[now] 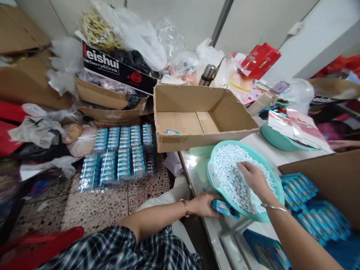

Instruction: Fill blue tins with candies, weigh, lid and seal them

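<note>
Many sm. wht pellets (pixel 229 168) in teal basin (pixel 218 188); R fingers (pixel 245 167): grip unclear; L fingers (pixel 215 196) round blue box (pixel 221 206).

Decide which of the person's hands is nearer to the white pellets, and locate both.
Right. The right hand is at the white pellets in the turquoise basin; the left hand is outside the basin, holding a blue case by its edge.

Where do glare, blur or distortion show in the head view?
In the head view, white glare on the table left of the turquoise basin; blurred clutter at the head view's left edge; apparent wide-angle stretching towards its corners.
</note>
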Motion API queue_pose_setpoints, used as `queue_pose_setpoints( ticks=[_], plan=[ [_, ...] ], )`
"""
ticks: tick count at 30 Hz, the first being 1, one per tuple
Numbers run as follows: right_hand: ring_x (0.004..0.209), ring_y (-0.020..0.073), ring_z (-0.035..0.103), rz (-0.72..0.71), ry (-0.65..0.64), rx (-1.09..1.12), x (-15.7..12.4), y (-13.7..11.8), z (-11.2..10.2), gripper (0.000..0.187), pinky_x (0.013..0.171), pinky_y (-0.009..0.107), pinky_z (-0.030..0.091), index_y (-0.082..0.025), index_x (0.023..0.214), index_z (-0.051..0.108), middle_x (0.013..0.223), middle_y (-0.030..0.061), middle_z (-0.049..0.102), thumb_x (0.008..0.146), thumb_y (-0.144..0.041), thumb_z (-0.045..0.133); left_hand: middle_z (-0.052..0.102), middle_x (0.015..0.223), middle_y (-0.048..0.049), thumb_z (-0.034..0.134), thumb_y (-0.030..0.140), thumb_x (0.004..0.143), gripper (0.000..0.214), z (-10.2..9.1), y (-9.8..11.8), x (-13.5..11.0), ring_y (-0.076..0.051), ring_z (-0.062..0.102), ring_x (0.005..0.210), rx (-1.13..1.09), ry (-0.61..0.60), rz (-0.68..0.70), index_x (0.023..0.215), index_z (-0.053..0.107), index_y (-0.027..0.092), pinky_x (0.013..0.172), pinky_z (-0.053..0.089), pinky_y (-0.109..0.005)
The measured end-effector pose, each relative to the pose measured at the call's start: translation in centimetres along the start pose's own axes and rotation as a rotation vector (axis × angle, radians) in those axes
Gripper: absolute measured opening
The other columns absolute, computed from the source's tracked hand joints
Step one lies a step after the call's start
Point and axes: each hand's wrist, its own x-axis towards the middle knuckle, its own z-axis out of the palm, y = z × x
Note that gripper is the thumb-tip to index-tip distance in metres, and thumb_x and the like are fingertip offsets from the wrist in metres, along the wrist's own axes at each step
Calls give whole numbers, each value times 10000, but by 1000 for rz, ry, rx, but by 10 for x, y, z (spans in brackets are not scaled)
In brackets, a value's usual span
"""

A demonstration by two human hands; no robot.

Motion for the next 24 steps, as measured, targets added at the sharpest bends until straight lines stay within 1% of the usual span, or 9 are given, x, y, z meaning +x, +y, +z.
queue_pose_setpoints(
  ticks=[2,4,7,11,14,16,18,22,24],
  plan=[
    [471,106,435,209,-14,440,4,-2,-12,196,402,223,315,-211,826,640,681,4,589,760,-393,668,688,1128,-107,799,325,669,540,0,1,-1,-235,643,1016,40,6,-18,1162,673,143,908,501,-332],
    [420,67,363,371,-76,885,4,-4,-24,121,345,174,253,-215,843,603,667,-18,550,780,-301,661,694,1099,-95,790,318,683,495,0,1,-2,-226,647,986,59,11,-14,1133,679,144,887,505,-325],
    [439,59,428,522,-104,1303,-1,-8,-33,26,337,134,309,-211,852,554,702,-4,564,872,-227,558,701,1068,-83,798,317,678,491,2,1,-2,-225,653,949,44,29,5,1120,675,142,852,514,-321],
    [442,78,492,626,-49,1504,-9,-21,-30,229,341,137,369,-207,841,518,624,-13,535,992,-289,366,712,1062,-93,811,310,672,547,4,-2,-1,-245,664,942,-3,66,-36,1161,648,127,846,523,-335],
    [332,52,362,611,-76,1649,-11,-31,-27,303,310,117,301,-207,755,455,488,-77,409,1011,-237,296,711,1087,-107,812,313,680,558,6,-4,-1,-258,662,974,-30,95,-79,1173,633,122,885,516,-350],
    [304,44,312,576,-70,1726,-13,-35,-28,307,295,114,258,-207,745,440,464,-90,388,1014,-240,295,708,1085,-112,812,325,685,560,7,-4,-1,-255,661,975,-35,98,-108,1169,618,121,881,520,-351],
    [311,42,329,536,-35,1786,-16,-36,-29,314,295,113,253,-205,758,444,480,-80,428,1020,-288,292,702,1094,-111,819,336,681,572,8,-3,-1,-245,657,978,-24,111,-127,1165,599,127,878,523,-352],
    [429,69,498,537,87,1849,-23,-34,-26,395,329,115,336,-204,759,437,605,-6,565,1023,-421,238,706,1070,-104,841,355,649,591,10,-2,1,-228,662,956,-2,179,-159,1136,591,132,869,528,-350],
    [396,57,446,567,130,1843,-25,-34,-21,349,313,108,296,-206,749,428,573,-30,524,1020,-375,288,714,1040,-108,844,364,638,568,10,-2,3,-227,669,929,-7,186,-184,1093,606,122,865,531,-356]
  ],
)
